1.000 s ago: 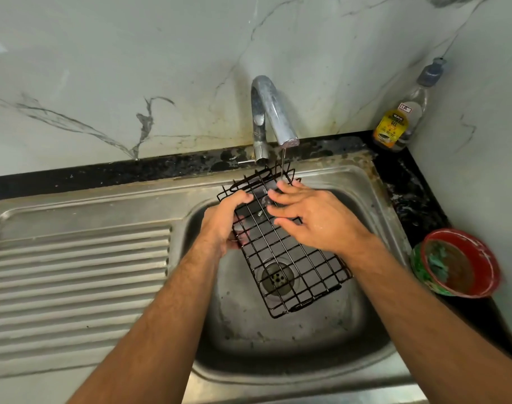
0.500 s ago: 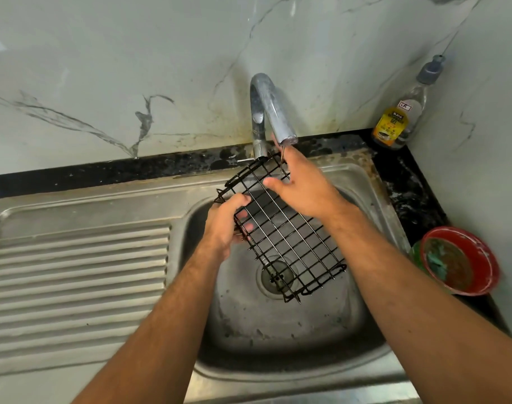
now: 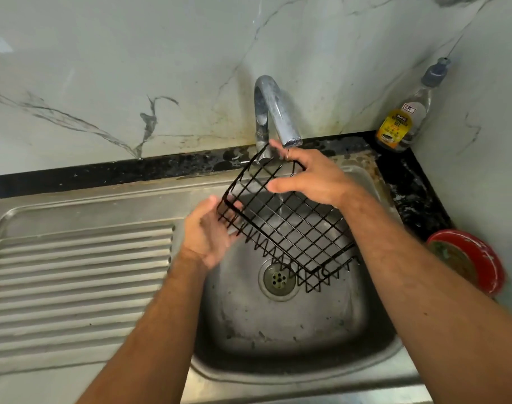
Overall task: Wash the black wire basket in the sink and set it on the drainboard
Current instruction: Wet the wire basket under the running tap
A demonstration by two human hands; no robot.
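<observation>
The black wire basket (image 3: 289, 225) hangs tilted over the sink bowl (image 3: 278, 339), its far end raised toward the tap (image 3: 275, 112). A thin stream of water runs from the spout through the mesh. My right hand (image 3: 310, 176) grips the basket's far rim, the thumb on the near side and the fingers over the top by the spout. My left hand (image 3: 208, 231) cups the basket's left corner, thumb up and fingers behind the wires; it is slightly blurred. The ribbed drainboard (image 3: 79, 272) lies to the left of the bowl.
A dish soap bottle (image 3: 406, 118) stands in the back right corner of the black counter. A red bowl (image 3: 476, 258) holding a green scrubber sits at the sink's right. The drain (image 3: 278, 278) shows below the basket. Marble walls close in at the back and right.
The basket has risen and tipped up toward the tap. My right hand went from the mesh to the far rim. My left hand slid down to the left corner.
</observation>
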